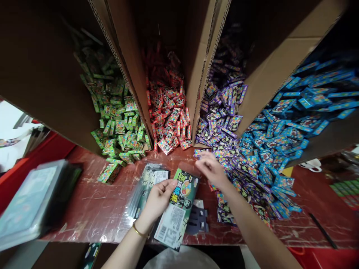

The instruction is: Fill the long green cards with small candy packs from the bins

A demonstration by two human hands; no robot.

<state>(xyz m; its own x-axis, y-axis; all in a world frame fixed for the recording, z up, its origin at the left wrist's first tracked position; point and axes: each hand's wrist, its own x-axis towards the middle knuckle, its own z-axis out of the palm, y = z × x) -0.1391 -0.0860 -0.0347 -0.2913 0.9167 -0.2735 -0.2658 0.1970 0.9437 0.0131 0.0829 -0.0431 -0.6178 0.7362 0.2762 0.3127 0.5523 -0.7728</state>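
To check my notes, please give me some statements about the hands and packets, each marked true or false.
The left hand holds a printed package. True.
Green packets lie left of the red packets. True.
Blue packets lie between green and red packets. False: they lie right of the purple packets.
A bracelet circles the right wrist. False: the left wrist.
The right hand is over the green packets. False: near the package's upper end.

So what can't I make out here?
All in the head view:
- Right hand: blurred; can't tell whether it pinches anything.
- Dark tray: partly hidden by the green package.
- Stack at far left: print blurred.
- Cardboard boxes: far ends lost in shadow.
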